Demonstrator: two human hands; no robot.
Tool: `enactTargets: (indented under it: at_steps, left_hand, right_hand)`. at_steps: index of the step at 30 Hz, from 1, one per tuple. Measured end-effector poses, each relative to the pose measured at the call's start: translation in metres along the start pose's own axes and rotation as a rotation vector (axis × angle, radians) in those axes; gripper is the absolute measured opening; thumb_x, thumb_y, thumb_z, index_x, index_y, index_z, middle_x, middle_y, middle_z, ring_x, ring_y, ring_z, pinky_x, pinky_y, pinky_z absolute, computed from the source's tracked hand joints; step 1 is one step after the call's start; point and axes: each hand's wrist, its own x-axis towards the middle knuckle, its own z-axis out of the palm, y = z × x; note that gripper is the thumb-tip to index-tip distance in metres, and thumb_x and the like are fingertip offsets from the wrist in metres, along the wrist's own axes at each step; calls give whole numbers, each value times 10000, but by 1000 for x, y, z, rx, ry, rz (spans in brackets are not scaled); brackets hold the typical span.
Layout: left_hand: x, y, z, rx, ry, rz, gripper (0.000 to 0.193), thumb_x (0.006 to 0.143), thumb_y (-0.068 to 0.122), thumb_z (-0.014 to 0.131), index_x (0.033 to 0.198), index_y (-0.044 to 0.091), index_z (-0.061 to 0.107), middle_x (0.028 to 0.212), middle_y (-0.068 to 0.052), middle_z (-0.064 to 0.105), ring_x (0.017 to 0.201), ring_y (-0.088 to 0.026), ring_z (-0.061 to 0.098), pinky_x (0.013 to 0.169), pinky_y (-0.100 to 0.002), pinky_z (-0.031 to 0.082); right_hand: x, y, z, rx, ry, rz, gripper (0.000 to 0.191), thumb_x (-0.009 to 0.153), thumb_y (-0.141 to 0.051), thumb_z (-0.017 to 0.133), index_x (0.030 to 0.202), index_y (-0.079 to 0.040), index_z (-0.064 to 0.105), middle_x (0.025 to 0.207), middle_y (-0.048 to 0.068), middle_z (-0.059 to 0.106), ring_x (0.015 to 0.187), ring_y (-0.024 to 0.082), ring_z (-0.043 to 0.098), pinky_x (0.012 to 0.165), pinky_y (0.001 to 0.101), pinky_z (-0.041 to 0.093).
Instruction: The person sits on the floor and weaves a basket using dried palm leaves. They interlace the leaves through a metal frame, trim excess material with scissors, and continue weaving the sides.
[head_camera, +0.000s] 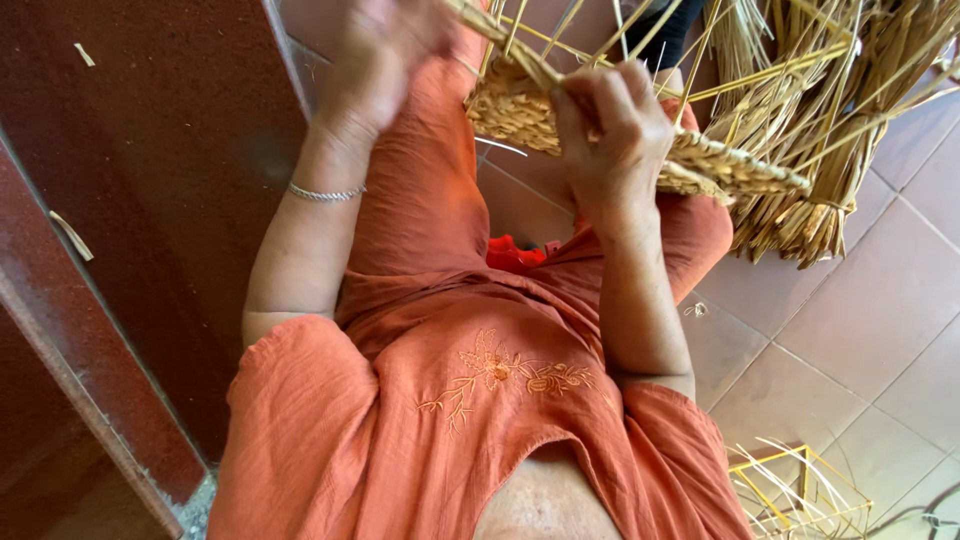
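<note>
Two hands are working: we're gripping the woven straw piece (520, 110) above our lap with the right hand (612, 130); left hand (375, 55) is blurred, grip unclear, beside a loose strand (490, 25). Stiff strands may snap or slip.

A pale pinkish tiled floor (850, 330) carries a tied bundle of dry yellow straw stalks (820, 200) at upper right, loose yellow straw strips (790, 490) at lower right
</note>
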Motion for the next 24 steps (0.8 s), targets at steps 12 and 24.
enactTargets:
  at_steps: [12,24]
  left_hand:
    - [28,-61,7,473,140,-116,292,1045,283,666,948,10,698,666,-13,595,497,-67,450,451,-220,344]
    - [53,-67,6,1103,-171,391,229,1118,271,743,1089,44,744,843,-39,752,725,-115,733,620,-253,620]
  right_hand:
    - [26,57,15,-112,-25,-96,224,980,-97,778,1167,-77,655,1009,54,667,862,218,665,765,379,551]
    - [29,58,18,-394,185,-265,398,927,-276,823,1271,-182,647,1292,109,496,1164,281,500,868,453,504]
